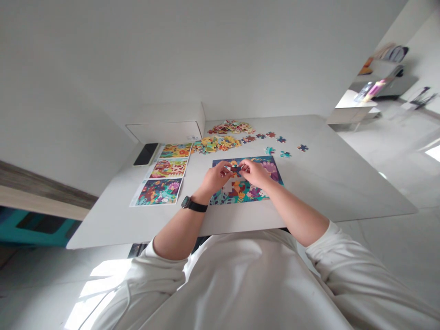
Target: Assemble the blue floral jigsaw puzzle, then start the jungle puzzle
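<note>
A partly assembled jigsaw puzzle (pixel 252 193) lies on the white table in front of me, with a white gap left of its middle. Over its upper middle, a small dark puzzle piece (pixel 235 170) with brown and blue on it sits between my two hands. My left hand (pixel 215 178) pinches it from the left, fingers curled and a dark watch on the wrist. From the right, my right hand (pixel 255 174) closes its thumb and fingers on the piece's other side. My fingers partly hide the piece, so I cannot tell whether it touches the puzzle.
Loose pieces (pixel 281 139) lie scattered behind the puzzle, near a yellow pile (pixel 220 144) and a reddish pile (pixel 233 126). A picture sheet (pixel 159 191) with three scenes lies left, beside a phone (pixel 146 154). A white box (pixel 168 123) stands against the wall.
</note>
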Demonstrator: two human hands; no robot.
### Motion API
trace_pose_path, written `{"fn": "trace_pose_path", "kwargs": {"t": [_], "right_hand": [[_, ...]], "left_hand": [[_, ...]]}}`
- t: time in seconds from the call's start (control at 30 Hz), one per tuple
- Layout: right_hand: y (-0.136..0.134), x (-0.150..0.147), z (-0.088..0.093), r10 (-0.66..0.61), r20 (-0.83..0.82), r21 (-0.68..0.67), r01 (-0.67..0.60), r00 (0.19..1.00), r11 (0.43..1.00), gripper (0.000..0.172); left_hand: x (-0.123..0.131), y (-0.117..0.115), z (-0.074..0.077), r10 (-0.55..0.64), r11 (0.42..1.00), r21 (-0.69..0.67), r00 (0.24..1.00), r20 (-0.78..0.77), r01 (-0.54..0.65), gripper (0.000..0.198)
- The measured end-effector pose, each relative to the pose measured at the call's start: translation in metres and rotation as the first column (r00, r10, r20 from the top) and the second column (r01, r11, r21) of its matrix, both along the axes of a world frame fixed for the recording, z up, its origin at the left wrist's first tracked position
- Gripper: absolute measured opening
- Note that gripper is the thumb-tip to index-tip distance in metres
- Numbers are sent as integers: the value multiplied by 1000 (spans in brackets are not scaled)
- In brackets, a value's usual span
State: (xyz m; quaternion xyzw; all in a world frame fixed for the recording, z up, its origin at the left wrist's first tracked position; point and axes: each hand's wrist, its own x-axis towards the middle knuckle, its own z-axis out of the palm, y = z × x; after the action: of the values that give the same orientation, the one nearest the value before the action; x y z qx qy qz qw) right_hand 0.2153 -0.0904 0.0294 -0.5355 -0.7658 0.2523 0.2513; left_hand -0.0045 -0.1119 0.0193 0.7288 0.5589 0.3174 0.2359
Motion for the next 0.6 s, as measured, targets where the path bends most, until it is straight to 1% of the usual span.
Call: {"fn": "trace_pose_path", "kwargs": {"t": [0.17, 0.37, 0.6], "right_hand": [[0, 0, -1, 18, 65, -18, -17, 998, 1000, 22], [-1, -1, -1, 43, 123, -36, -39, 992, 999, 20], [1, 1, -6, 54, 156, -38, -48, 986, 998, 20]], "left_hand": [[0, -2, 0, -30, 999, -18, 997, -71, 29, 30], [3, -5, 4, -16, 999, -37, 989, -145, 10, 32], [1, -4, 2, -66, 997, -50, 988, -140, 59, 31]]}}
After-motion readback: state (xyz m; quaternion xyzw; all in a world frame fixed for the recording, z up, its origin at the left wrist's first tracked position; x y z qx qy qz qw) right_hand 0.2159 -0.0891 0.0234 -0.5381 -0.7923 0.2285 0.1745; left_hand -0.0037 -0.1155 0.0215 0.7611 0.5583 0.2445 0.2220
